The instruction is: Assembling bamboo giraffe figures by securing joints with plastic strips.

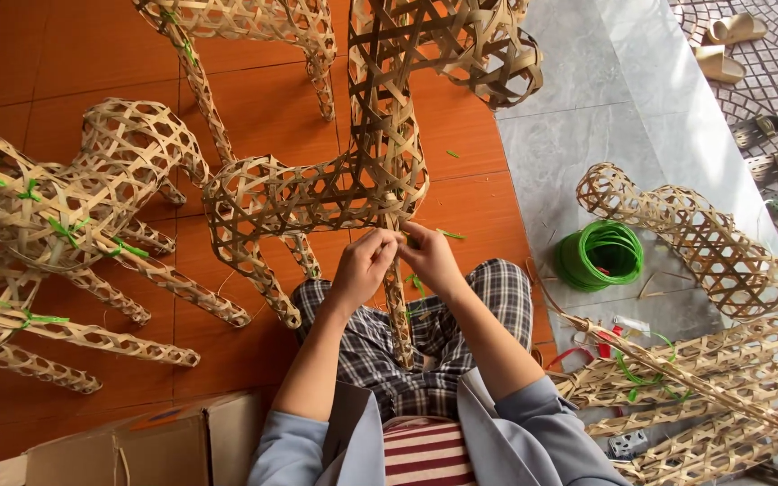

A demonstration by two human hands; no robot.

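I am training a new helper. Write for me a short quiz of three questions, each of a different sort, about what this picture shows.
1. True or false: both hands, the left hand and the right hand, meet at the woven bamboo animal frame.
2. Which colour is the coil of plastic cord on the grey floor? A) red B) green C) blue
3. Fill in: the bundle of woven bamboo legs lies to the person's ____ side.

Key
1. True. The fingers of both hands pinch at the frame where its body joins the front leg.
2. B.
3. Right.
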